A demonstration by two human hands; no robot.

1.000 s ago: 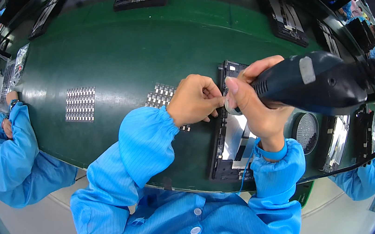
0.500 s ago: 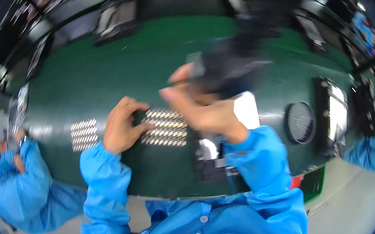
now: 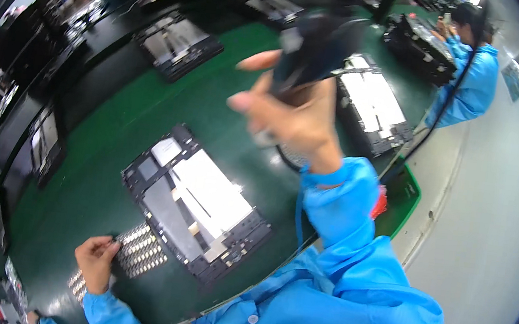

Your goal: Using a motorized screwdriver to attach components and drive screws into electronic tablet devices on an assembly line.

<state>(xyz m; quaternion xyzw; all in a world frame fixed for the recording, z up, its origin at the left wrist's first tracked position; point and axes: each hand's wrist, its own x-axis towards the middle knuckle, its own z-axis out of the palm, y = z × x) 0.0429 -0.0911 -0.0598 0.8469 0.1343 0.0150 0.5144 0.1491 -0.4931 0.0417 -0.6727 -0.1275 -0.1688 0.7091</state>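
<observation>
My left hand (image 3: pixel 97 260) is at the lower left, thumb and forefinger pinched at the edge of a block of small shiny parts in rows (image 3: pixel 143 253). Whatever sits between those fingertips is too small to name. Raised over the table, my right hand (image 3: pixel 300 118) is closed round a blurred black hand tool (image 3: pixel 318 49); its kind is unclear, and it hides some fingers. Between the hands lies an opened flat electronic device (image 3: pixel 223 196) with white and grey panels in a black frame. A second block of parts (image 3: pixel 77 285) shows partly behind my left hand.
More opened devices lie at the far left (image 3: pixel 174 41) and the right (image 3: pixel 376 108). A round dish (image 3: pixel 290 157) is partly hidden under my right hand. A green bin (image 3: pixel 405 199) stands at the table edge. A co-worker (image 3: pixel 474 72) in blue sits at the far right.
The view has swung to the right, bringing the opened device into full sight. My right hand still has the black tool, now away from the parts. My left thumb and forefinger have come together.
</observation>
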